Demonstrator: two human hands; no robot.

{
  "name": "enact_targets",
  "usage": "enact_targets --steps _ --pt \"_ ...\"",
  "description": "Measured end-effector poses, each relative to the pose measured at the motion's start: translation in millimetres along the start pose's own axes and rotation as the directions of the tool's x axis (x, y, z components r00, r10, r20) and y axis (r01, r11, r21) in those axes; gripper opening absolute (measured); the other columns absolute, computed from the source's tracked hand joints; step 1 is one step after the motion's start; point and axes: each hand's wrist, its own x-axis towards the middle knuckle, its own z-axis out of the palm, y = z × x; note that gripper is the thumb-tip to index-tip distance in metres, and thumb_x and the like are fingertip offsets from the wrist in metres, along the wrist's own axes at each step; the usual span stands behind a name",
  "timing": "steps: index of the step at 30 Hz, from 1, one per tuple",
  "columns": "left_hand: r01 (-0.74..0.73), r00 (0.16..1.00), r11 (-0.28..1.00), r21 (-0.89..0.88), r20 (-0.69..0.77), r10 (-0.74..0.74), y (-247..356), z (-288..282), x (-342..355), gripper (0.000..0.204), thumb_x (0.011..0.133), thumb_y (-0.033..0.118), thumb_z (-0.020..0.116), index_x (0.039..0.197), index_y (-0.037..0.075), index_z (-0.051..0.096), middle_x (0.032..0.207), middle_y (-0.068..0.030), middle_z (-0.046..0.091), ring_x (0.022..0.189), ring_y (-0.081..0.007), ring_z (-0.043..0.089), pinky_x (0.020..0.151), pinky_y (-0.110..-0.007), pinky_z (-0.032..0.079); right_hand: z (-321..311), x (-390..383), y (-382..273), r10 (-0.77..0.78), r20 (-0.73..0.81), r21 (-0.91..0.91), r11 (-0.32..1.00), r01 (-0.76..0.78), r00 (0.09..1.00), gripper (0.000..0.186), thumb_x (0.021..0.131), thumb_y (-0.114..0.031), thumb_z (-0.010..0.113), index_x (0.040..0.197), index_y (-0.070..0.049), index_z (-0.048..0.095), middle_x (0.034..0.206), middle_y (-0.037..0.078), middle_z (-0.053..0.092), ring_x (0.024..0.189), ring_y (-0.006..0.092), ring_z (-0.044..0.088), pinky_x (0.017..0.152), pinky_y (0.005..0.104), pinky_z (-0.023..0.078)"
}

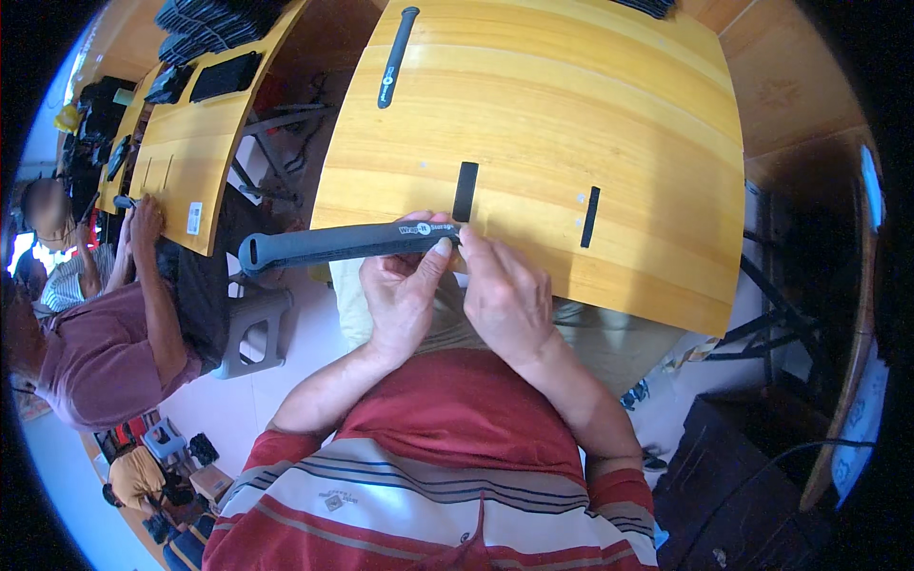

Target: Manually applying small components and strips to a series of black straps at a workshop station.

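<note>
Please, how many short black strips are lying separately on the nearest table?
2: one black strip just beyond the held strap's right end, another black strip farther right. The hands might hide more.

The near left of the tabletop [666, 114] is crossed by the held strap [333, 246], whose looped end is carried past the left edge, over the gap toward a second tabletop [205, 162]. At its other end, the way is taken up by the left fingers [431, 268] and right fingers [479, 255]. Just beyond them, a short black strip [466, 190] is met; another strip [590, 217] is placed farther right. A passage is left between these two, and a wider one beside the right edge. The far left is occupied by a dark band [398, 57]; broad room is left to its right, bounded by a dark stack [647, 7].
</note>
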Motion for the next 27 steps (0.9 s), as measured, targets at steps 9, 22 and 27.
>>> enact_targets --steps 9,22,27 --pt "0.294 0.927 0.949 -0.115 0.278 -0.253 16 -22 9 0.035 0.088 -0.004 0.067 0.121 -0.003 0.058 0.115 -0.0116 0.067 0.105 -0.0167 0.064 0.092 -0.031 0.054 -23 5 29 -0.143 0.079 0.280 0.953 0.116 0.987 0.030 0.082 0.000 0.063 0.112 -0.001 0.065 0.078 0.015 0.066 0.068 0.0301 0.067 0.058 0.0405 0.054" --pt "0.138 0.963 0.985 0.105 0.218 -0.158 20 -14 -5 0.032 0.087 -0.003 0.071 0.115 -0.001 0.056 0.108 -0.0067 0.065 0.099 -0.0131 0.063 0.089 -0.028 0.052 -36 -2 15 -0.082 0.151 0.242 0.969 0.043 0.985 0.028 0.080 0.001 0.068 0.107 -0.007 0.070 0.072 0.010 0.060 0.062 0.0267 0.062 0.054 0.0379 0.049" --pt "0.236 0.870 0.950 0.206 0.390 -0.301 33 -24 -4 0.028 0.087 -0.001 0.071 0.112 0.000 0.058 0.102 -0.0037 0.065 0.098 -0.0112 0.062 0.086 -0.025 0.052 -55 1 15 -0.210 0.212 0.160 0.971 0.178 0.954 0.031 0.075 -0.003 0.069 0.105 -0.010 0.071 0.073 0.005 0.059 0.061 0.0227 0.060 0.052 0.0359 0.049"
